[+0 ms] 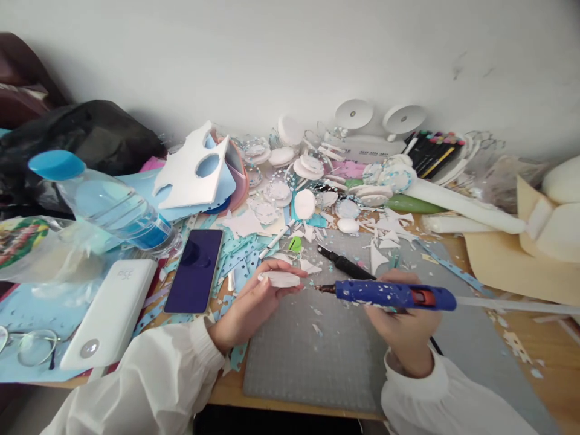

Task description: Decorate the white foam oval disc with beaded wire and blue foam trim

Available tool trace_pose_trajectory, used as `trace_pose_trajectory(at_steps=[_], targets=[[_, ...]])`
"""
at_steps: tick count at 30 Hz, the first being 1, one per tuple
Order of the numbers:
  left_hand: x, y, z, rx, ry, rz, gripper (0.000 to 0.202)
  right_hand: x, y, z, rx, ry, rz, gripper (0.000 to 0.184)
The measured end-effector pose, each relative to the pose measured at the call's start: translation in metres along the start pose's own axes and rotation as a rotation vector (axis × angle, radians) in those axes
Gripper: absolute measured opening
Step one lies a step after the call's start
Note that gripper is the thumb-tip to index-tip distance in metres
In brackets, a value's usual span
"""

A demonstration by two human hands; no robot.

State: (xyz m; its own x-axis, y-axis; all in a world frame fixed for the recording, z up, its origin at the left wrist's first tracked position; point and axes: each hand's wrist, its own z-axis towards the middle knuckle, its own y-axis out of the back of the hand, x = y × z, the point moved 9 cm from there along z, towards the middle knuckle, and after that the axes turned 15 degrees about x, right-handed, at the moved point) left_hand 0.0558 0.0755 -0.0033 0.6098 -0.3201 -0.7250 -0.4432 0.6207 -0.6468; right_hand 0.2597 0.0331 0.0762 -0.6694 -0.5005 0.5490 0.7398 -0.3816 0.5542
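Note:
Between the thumb and fingers of my left hand (251, 302) is a small white foam disc (280, 279), held edge-on above the mat. My right hand (403, 326) is wrapped round a blue hot glue gun (389, 294) with a red switch. Its dark nozzle points left, a short way from the disc's right edge. From the gun's rear a long clear glue stick (507, 303) reaches to the right. Just behind the gun lies a black craft knife (342, 261) on the grey cutting mat (312, 362).
Behind the mat are piled white discs with bead trim (310, 166) and foam scraps. At left stand a water bottle (113, 205), a phone (194, 272), a white power bank (111, 314) and glasses (36, 347). White rolls (471, 205) and brown card (512, 260) lie at right.

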Motion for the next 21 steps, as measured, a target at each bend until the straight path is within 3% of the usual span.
trace_pose_trajectory(at_steps=[5,11,15,17,21], targets=[[-0.003,0.005,0.001,-0.044,-0.006,-0.076,0.035,-0.022,0.027,-0.018,-0.073,-0.162,-0.153,0.016],[-0.006,0.001,0.000,-0.030,-0.026,-0.055,0.033,-0.065,0.097,-0.058,-0.078,-0.415,-0.340,0.022],[-0.006,-0.002,-0.001,-0.006,-0.032,-0.046,0.036,-0.103,0.132,-0.088,-0.044,-0.518,-0.437,0.019],[-0.006,-0.003,-0.001,0.007,-0.038,-0.032,0.037,-0.116,0.137,-0.098,-0.032,-0.506,-0.449,0.015],[-0.007,-0.003,-0.003,0.018,-0.033,0.006,0.042,-0.121,0.126,-0.103,0.049,-0.397,-0.456,0.018]])
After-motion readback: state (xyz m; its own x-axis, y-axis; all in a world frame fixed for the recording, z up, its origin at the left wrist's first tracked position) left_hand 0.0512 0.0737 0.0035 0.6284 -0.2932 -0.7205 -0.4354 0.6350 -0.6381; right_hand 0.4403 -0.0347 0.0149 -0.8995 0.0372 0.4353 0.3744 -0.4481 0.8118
